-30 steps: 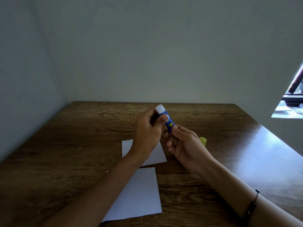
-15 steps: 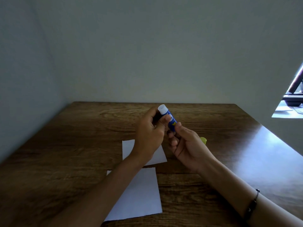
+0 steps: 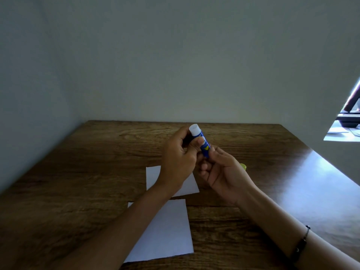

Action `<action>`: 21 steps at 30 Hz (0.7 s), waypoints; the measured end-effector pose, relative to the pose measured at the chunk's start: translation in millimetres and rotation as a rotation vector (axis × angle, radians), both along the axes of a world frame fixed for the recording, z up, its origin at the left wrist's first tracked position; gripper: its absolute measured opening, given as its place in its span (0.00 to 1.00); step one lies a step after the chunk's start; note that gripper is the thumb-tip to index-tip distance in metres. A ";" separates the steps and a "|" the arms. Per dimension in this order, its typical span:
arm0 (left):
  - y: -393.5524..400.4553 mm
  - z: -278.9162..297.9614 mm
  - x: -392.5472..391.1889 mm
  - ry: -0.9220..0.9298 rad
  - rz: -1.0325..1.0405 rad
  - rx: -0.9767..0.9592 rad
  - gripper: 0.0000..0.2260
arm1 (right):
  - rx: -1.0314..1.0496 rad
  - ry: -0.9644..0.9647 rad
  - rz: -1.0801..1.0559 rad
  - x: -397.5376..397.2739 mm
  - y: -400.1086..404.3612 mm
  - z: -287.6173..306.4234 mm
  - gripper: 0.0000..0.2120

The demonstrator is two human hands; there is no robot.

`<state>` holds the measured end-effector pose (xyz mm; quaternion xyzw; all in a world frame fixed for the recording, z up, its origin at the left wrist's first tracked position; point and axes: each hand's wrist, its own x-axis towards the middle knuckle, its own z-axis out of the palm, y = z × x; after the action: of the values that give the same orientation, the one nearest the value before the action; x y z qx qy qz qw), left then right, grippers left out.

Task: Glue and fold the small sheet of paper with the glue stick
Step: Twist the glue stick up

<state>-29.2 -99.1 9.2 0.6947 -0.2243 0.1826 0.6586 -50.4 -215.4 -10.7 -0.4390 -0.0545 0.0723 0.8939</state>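
Observation:
A blue glue stick (image 3: pixel 204 146) with a yellow mark and a white tip is held above the table, tip pointing up and away. My left hand (image 3: pixel 178 158) grips its upper part with thumb and fingers. My right hand (image 3: pixel 222 172) pinches its lower end. Under my hands lies the small white sheet of paper (image 3: pixel 153 176), partly hidden by my left hand. A larger white sheet (image 3: pixel 165 232) lies nearer to me, partly under my left forearm.
A yellow-green cap (image 3: pixel 243 166) peeks out behind my right hand on the wooden table (image 3: pixel 97 172). Grey walls close in the table at the left and back. A bright opening sits at the far right.
The glue stick and both hands have shifted slightly; my right fingers have moved at the stick's lower end. The papers have not moved.

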 end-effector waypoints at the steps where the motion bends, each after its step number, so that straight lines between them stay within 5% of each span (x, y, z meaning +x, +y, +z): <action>1: -0.2 0.1 -0.2 -0.003 0.004 0.005 0.11 | 0.000 -0.005 -0.006 0.5 -1.2 0.2 0.18; 5: 0.1 1.7 -1.4 -0.028 -0.018 -0.011 0.14 | -0.056 0.023 -0.005 0.7 -2.9 1.3 0.15; 11: -1.4 0.8 -4.0 -0.036 -0.045 0.022 0.10 | -0.136 0.124 -0.003 3.7 -4.5 -5.5 0.28; 15: 0.8 -3.6 3.5 0.017 -0.019 -0.011 0.14 | -0.092 0.056 0.023 1.0 -3.8 -1.2 0.14; 21: 1.4 -2.0 6.4 0.051 -0.059 -0.068 0.12 | -0.078 0.070 0.009 0.2 -3.6 1.0 0.13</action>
<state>-22.7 -97.7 7.2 0.6694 -0.2217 0.1528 0.6924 -50.2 -219.1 -9.7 -0.4703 -0.0225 0.0938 0.8772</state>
